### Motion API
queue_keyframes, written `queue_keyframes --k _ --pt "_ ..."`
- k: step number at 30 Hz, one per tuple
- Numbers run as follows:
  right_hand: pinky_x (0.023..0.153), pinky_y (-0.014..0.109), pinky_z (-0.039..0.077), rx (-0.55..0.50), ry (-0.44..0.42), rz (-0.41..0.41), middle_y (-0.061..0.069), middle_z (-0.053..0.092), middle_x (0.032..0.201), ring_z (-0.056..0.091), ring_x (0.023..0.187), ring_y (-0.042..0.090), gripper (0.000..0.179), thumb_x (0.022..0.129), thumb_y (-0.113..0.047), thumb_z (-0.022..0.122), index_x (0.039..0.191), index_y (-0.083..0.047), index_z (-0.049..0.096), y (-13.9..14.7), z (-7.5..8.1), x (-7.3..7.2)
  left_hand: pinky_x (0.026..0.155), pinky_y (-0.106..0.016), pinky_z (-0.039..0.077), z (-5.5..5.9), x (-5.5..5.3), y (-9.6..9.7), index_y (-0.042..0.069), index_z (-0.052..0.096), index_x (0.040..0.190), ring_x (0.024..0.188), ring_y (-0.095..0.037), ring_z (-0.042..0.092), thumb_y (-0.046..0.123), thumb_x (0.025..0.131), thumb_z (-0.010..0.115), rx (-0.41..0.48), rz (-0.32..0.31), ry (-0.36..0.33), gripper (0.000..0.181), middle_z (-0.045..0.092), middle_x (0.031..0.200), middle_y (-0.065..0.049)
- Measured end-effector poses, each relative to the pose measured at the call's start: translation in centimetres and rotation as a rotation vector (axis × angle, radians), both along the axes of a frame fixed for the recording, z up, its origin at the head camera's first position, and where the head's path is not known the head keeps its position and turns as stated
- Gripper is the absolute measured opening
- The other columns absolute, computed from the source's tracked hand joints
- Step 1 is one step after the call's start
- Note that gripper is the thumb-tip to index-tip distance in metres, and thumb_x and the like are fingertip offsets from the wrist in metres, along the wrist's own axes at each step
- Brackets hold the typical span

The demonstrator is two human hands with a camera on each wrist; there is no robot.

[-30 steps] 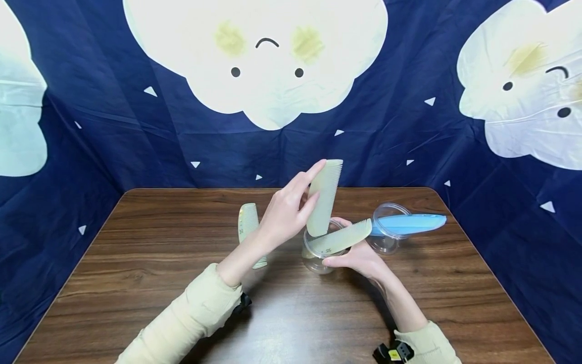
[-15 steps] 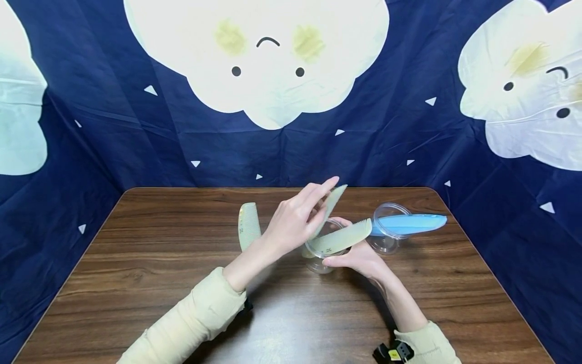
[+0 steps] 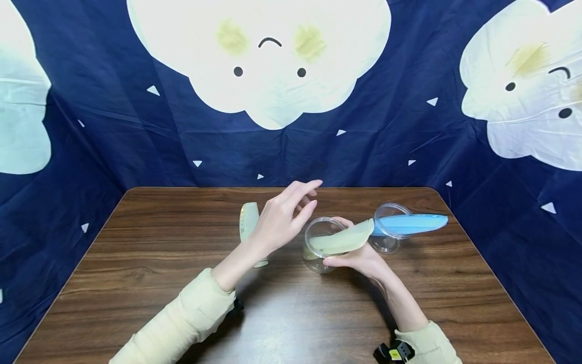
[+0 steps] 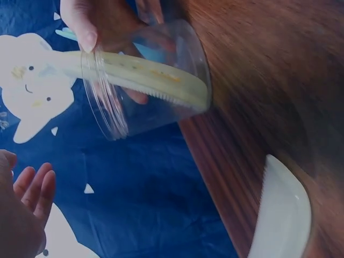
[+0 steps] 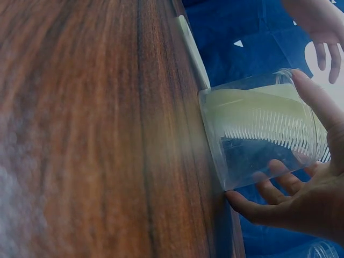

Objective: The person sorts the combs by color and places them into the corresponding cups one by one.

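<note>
My right hand [image 3: 360, 259] grips a clear plastic jar [image 3: 321, 266] standing on the table, its fingers and thumb around the side. A pale green comb [image 3: 343, 241] leans in that jar, its upper end sticking out over the rim to the right. Two overlapping pale green shapes show through the wall in the right wrist view, the toothed comb [image 5: 258, 121] in front. Left of the jar my left hand [image 3: 281, 218] hovers with loosely extended fingers and holds nothing. Partly behind the left wrist lies another pale green comb [image 3: 248, 221], also visible in the left wrist view.
Just right of my right hand, a second clear jar [image 3: 386, 246] stands with a blue comb-like piece [image 3: 411, 224] slanting out of it to the right. Dark blue cloth [image 3: 218, 146] with white clouds hangs behind the brown wooden table [image 3: 136, 283].
My left hand lowered a pale green comb into the jar, let go of it and drew back to the left. The right hand and its jar stayed in place.
</note>
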State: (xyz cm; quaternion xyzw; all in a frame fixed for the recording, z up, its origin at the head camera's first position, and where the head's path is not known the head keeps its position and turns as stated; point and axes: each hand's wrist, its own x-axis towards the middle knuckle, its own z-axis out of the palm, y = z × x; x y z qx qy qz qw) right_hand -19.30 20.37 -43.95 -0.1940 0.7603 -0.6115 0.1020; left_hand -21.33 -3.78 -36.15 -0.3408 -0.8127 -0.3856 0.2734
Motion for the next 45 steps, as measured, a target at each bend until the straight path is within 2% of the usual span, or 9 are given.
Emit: queue_keyframes --k 7,15,20,23,26,30,33,39,45 --pt "0.106 0.015 0.042 -0.006 0.000 -0.004 0.026 0.047 0.154 0.055 0.135 0.024 0.101 0.073 -0.005 0.092 0.156 -0.009 0.033 0.0 -0.1 0.1 0.075 -0.024 0.059 -0.8 -0.2 -1.8 0.015 0.062 0.139 0.086 -0.008 0.067 0.014 0.103 0.061 0.023 0.042 -0.049 0.037 0.069 0.108 0.000" --pt "0.103 0.018 0.047 -0.029 -0.001 0.010 0.028 0.049 0.151 0.061 0.125 0.016 0.104 0.072 -0.004 0.092 0.156 -0.006 0.032 0.0 0.1 0.1 0.073 -0.031 0.058 -1.5 -0.5 -3.6 0.017 0.060 0.142 0.085 -0.009 0.065 0.015 0.101 0.063 0.049 0.101 -0.109 0.040 0.070 0.108 -0.002" --pt "0.104 0.017 0.046 -0.046 -0.014 0.021 0.028 0.046 0.154 0.059 0.131 0.022 0.103 0.073 -0.003 0.091 0.156 -0.007 0.031 0.0 0.1 0.1 0.074 -0.027 0.056 -2.1 -0.6 -4.8 0.019 0.060 0.142 0.087 -0.009 0.065 0.016 0.101 0.064 0.049 0.138 -0.173 0.041 0.070 0.109 0.000" --pt "0.104 0.018 0.047 -0.052 -0.015 0.026 0.029 0.046 0.153 0.060 0.129 0.020 0.102 0.073 -0.002 0.091 0.156 -0.008 0.032 0.0 0.1 0.1 0.076 -0.026 0.056 -2.7 -0.8 -5.5 0.017 0.060 0.142 0.090 -0.011 0.066 0.013 0.101 0.065 0.073 0.133 -0.221 0.042 0.071 0.110 -0.003" --pt "0.105 0.016 0.045 -0.047 -0.017 0.025 0.028 0.044 0.156 0.053 0.139 0.028 0.101 0.073 -0.003 0.091 0.156 -0.009 0.033 0.0 0.1 0.1 0.076 -0.024 0.056 -3.1 -0.9 -6.2 0.018 0.059 0.143 0.091 -0.012 0.066 0.013 0.101 0.065 0.083 0.143 -0.265 0.043 0.071 0.111 -0.006" --pt "0.107 0.013 0.042 -0.034 -0.023 0.018 0.025 0.040 0.160 0.034 0.151 0.043 0.101 0.073 -0.004 0.091 0.155 -0.011 0.033 0.0 0.2 0.1 0.076 -0.029 0.058 -3.4 -0.9 -7.0 0.018 0.059 0.143 0.093 -0.014 0.067 0.015 0.101 0.065 0.081 0.170 -0.311 0.043 0.072 0.112 -0.007" --pt "0.107 0.014 0.042 -0.034 -0.016 0.016 0.026 0.041 0.159 0.035 0.150 0.044 0.100 0.073 -0.003 0.091 0.155 -0.012 0.034 0.0 0.2 0.1 0.078 -0.038 0.061 -3.7 -0.8 -7.4 0.018 0.059 0.143 0.096 -0.017 0.069 0.015 0.101 0.065 0.081 0.182 -0.335 0.043 0.072 0.113 -0.007" --pt "0.106 0.015 0.044 -0.029 -0.009 0.014 0.026 0.044 0.157 0.046 0.144 0.032 0.100 0.073 -0.002 0.091 0.155 -0.011 0.034 0.0 0.2 0.1 0.081 -0.045 0.061 -4.5 -1.1 -8.5 0.014 0.057 0.145 0.099 -0.022 0.071 0.014 0.101 0.064 0.075 0.202 -0.364 0.044 0.072 0.114 -0.009" --pt "0.107 0.013 0.042 -0.039 -0.009 0.022 0.027 0.042 0.158 0.036 0.150 0.043 0.099 0.073 -0.003 0.091 0.154 -0.010 0.034 0.0 0.3 0.2 0.083 -0.047 0.060 -5.1 -1.1 -9.7 0.015 0.057 0.145 0.098 -0.023 0.072 0.016 0.101 0.063 0.044 0.256 -0.410 0.044 0.073 0.114 -0.008"
